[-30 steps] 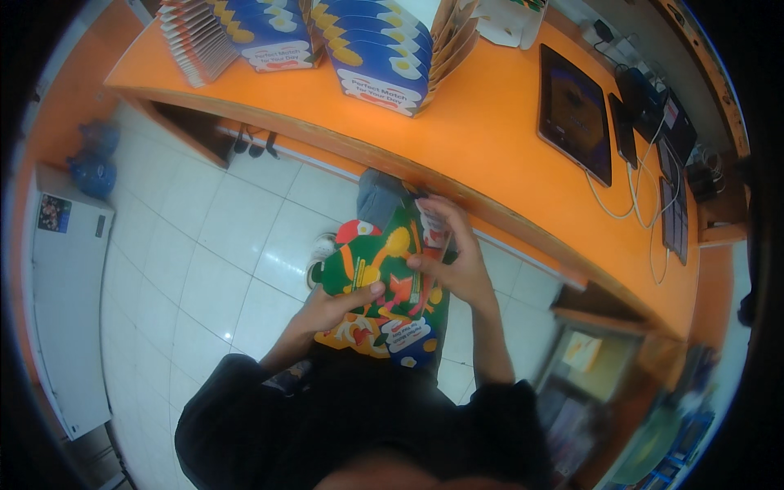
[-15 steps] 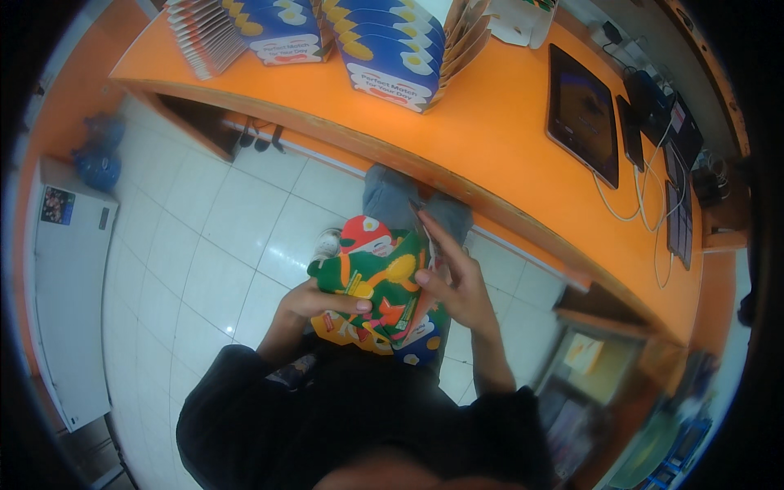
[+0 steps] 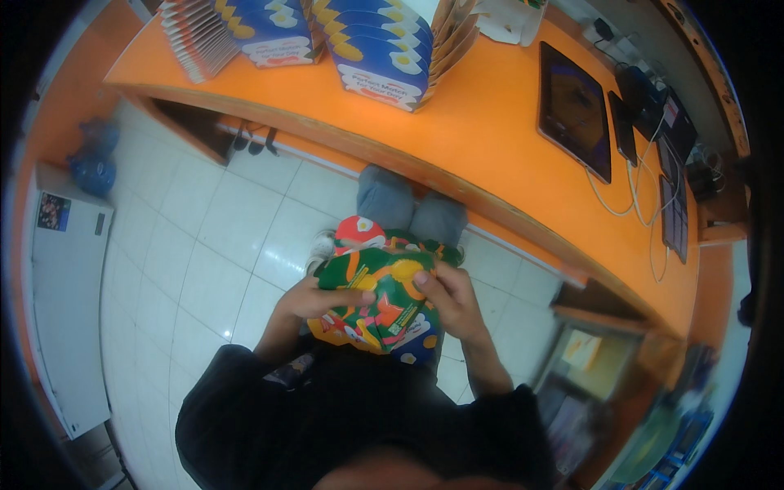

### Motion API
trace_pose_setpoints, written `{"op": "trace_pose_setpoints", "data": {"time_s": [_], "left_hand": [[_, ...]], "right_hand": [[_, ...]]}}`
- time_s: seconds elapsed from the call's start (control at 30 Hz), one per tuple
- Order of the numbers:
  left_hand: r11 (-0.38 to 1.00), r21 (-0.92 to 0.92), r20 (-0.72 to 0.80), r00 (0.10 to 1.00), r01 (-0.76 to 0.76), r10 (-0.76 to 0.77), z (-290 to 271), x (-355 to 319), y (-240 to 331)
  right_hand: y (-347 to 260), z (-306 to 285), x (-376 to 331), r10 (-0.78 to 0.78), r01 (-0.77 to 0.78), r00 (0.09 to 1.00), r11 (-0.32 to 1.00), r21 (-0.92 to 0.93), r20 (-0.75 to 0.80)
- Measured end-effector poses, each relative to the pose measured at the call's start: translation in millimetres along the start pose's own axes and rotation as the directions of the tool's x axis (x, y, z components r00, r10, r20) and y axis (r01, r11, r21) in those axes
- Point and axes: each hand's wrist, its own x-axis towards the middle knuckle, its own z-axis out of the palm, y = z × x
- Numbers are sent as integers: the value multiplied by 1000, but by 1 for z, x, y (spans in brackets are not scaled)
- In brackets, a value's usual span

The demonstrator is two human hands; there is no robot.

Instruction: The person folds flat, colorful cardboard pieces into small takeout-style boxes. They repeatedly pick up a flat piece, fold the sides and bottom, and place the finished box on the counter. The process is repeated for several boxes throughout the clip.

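Observation:
Above my lap, a green printed cardboard food carton (image 3: 355,272) with yellow, orange and pink food pictures is held between both hands. My left hand (image 3: 317,299) grips its left side, thumb flat across the front. On the right side, my right hand (image 3: 457,306) closes on the edge, with the thumb on the front face and the other fingers hidden behind. A red rounded flap (image 3: 359,229) with a fried-egg picture shows beyond the carton; I cannot tell whether it is part of it. Below lie yellow and blue printed cardboard pieces (image 3: 418,349), partly covered, on my lap.
An orange counter (image 3: 482,139) runs across ahead, carrying nested blue cartons (image 3: 384,77) and another stack of cartons (image 3: 278,37). A tablet (image 3: 576,110), phones (image 3: 674,208) and white cables lie at its right. A white cabinet (image 3: 69,310) stands at the left.
My right hand has come down and closed on the carton's right edge; its fingers were stretched out before. The carton's right side has turned flatter toward me. My left hand stays in place.

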Motion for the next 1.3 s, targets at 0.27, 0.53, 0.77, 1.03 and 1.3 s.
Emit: {"op": "trace_pose_setpoints", "data": {"time_s": [0.27, 0.53, 0.77, 1.03, 1.3], "left_hand": [[972, 205, -83, 987, -119, 139, 22, -5, 18], [981, 134, -246, 954, -140, 170, 36, 3, 18], [954, 220, -231, 939, -203, 253, 46, 7, 22], [934, 245, -263, 910, -259, 322, 51, 12, 24], [995, -46, -337, 939, -88, 68, 50, 18, 27]], "right_hand": [[-13, 13, 2, -152, 117, 957, 982, -151, -246], [-5, 10, 4, -196, 201, 936, 979, -14, -292], [-7, 9, -3, -272, 257, 899, 962, -89, -343], [-12, -6, 6, -383, 312, 872, 914, -259, -305], [-11, -10, 6, -437, 301, 843, 867, -397, -315]]}}
